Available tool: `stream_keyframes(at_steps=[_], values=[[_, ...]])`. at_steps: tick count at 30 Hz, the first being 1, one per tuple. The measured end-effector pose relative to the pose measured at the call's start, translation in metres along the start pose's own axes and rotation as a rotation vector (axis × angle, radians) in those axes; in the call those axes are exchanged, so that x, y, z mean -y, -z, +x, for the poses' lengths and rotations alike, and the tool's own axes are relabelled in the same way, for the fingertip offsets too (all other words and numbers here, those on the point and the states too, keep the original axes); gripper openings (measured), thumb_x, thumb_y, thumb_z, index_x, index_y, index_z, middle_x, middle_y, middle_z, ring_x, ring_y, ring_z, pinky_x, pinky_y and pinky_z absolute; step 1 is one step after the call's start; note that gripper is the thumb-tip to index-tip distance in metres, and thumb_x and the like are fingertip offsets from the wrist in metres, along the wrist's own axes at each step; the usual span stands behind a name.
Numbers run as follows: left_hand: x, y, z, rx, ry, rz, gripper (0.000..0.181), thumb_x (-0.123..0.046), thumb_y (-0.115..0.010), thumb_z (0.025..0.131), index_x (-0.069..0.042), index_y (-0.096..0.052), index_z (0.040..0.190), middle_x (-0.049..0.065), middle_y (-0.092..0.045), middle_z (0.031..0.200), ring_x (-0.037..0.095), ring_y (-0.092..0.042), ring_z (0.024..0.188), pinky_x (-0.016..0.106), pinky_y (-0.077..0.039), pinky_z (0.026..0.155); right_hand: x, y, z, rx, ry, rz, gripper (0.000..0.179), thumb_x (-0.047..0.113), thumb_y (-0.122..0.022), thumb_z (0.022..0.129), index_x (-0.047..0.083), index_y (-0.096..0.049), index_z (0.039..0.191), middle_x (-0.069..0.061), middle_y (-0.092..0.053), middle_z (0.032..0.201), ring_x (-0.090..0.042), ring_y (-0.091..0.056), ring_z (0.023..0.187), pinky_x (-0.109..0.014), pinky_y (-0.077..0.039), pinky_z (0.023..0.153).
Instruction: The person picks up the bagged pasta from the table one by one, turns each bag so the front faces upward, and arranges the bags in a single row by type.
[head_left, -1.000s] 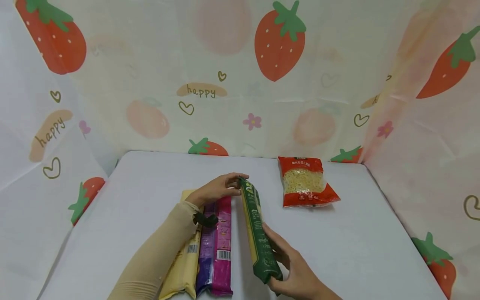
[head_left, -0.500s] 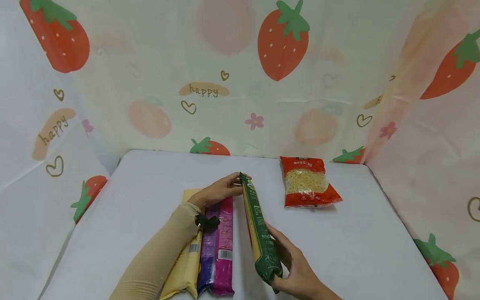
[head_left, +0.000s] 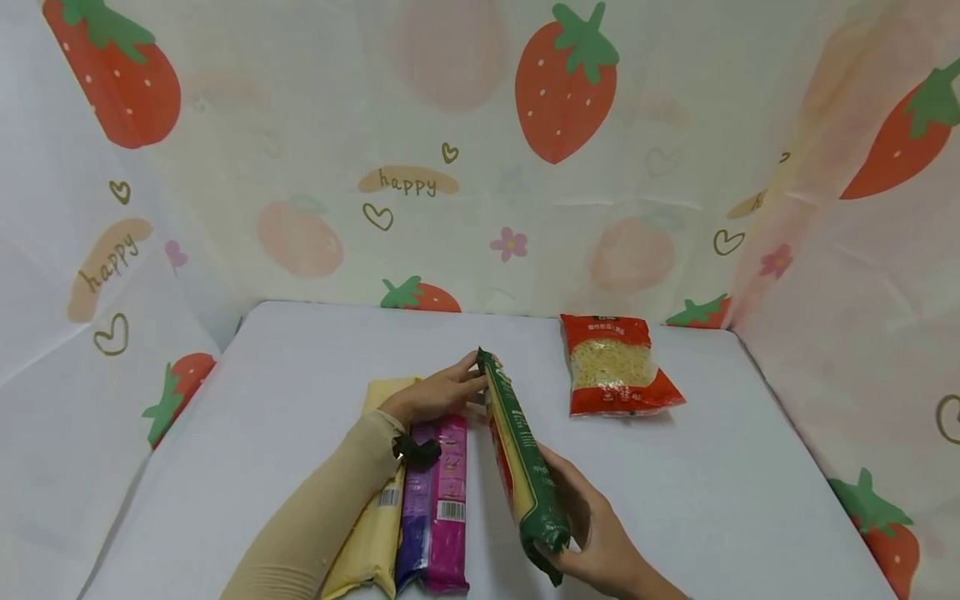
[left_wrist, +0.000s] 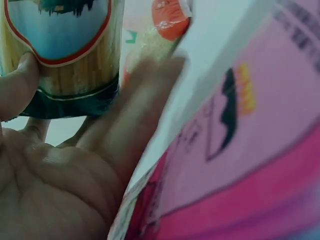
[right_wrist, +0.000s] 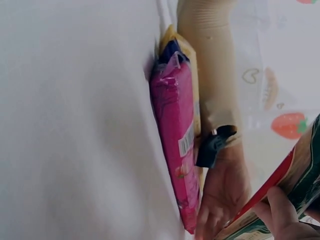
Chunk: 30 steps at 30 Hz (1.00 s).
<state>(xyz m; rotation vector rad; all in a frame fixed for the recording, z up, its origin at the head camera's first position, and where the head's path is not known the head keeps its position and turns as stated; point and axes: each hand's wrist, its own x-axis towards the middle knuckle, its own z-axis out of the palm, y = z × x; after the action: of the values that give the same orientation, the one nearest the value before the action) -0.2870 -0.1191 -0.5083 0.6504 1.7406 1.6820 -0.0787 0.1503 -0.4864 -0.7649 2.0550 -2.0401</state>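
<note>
A long green spaghetti pack (head_left: 542,502) is held tilted above the white table, its near end closer to me. My right hand (head_left: 603,537) grips its near end from the right side. At the far end, my left hand (head_left: 433,397) has its thumb (left_wrist: 20,90) on the windowed front face, with fingers reaching behind; the other fingers are spread and blurred. Under my left wrist lie a purple-and-pink pack (head_left: 447,542) and a yellow pack (head_left: 367,542), side by side. My left hand and sleeve hide part of both.
A red bag of short pasta (head_left: 613,367) lies at the back right of the white table (head_left: 720,483). Strawberry-print cloth (head_left: 450,100) walls in the back and both sides.
The spaghetti pack has turned so more of its yellow-and-red front shows, its near end shifting slightly right. My left hand has come a little nearer, covering the pink pack's far end.
</note>
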Motion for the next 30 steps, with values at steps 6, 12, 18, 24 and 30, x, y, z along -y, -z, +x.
stream_keyframes(at_steps=[6,12,18,24,30], values=[[0.003,-0.002,-0.001,-0.026,-0.011,-0.069,0.069,-0.023,-0.046,0.118,-0.025,-0.005,0.173,0.027,-0.034,0.167,0.032,-0.070,0.117,0.048,-0.063,0.094,0.003,0.003,-0.001,-0.001,-0.061,0.053,0.089,0.000,-0.078,0.093,0.015,-0.034,0.169,-0.020,-0.035,0.170,-0.017,-0.049,0.146,-0.031,-0.050,0.113],[0.001,-0.004,-0.001,-0.069,-0.059,-0.087,0.061,-0.024,-0.048,0.118,-0.018,-0.017,0.170,0.027,-0.042,0.160,0.028,-0.071,0.108,0.047,-0.064,0.089,0.006,0.011,0.000,0.014,-0.095,0.029,0.085,0.003,-0.077,0.095,0.017,-0.036,0.168,-0.017,-0.036,0.170,-0.034,-0.044,0.148,-0.034,-0.052,0.111],[-0.003,-0.006,-0.003,-0.141,-0.104,-0.058,0.047,-0.025,-0.049,0.117,-0.015,-0.032,0.161,0.025,-0.050,0.149,0.029,-0.065,0.117,0.048,-0.065,0.086,0.009,0.014,0.003,0.011,-0.123,0.012,0.085,0.002,-0.078,0.096,0.018,-0.036,0.169,-0.017,-0.036,0.171,-0.052,-0.042,0.148,-0.038,-0.056,0.107],[-0.005,-0.003,-0.004,-0.238,-0.113,-0.040,0.042,-0.025,-0.051,0.116,-0.014,-0.041,0.156,0.024,-0.054,0.139,0.030,-0.064,0.110,0.048,-0.066,0.081,0.014,0.013,0.003,-0.031,-0.172,-0.049,0.084,0.007,-0.082,0.095,0.020,-0.041,0.167,-0.018,-0.043,0.167,-0.050,-0.054,0.141,-0.039,-0.062,0.097],[-0.006,-0.002,-0.007,-0.295,-0.116,-0.032,0.048,-0.024,-0.055,0.115,-0.015,-0.041,0.160,0.028,-0.052,0.143,0.031,-0.066,0.109,0.050,-0.066,0.079,0.017,0.013,0.001,-0.029,-0.197,-0.080,0.085,0.008,-0.082,0.096,0.019,-0.039,0.168,-0.021,-0.045,0.165,-0.040,-0.064,0.129,-0.039,-0.064,0.091]])
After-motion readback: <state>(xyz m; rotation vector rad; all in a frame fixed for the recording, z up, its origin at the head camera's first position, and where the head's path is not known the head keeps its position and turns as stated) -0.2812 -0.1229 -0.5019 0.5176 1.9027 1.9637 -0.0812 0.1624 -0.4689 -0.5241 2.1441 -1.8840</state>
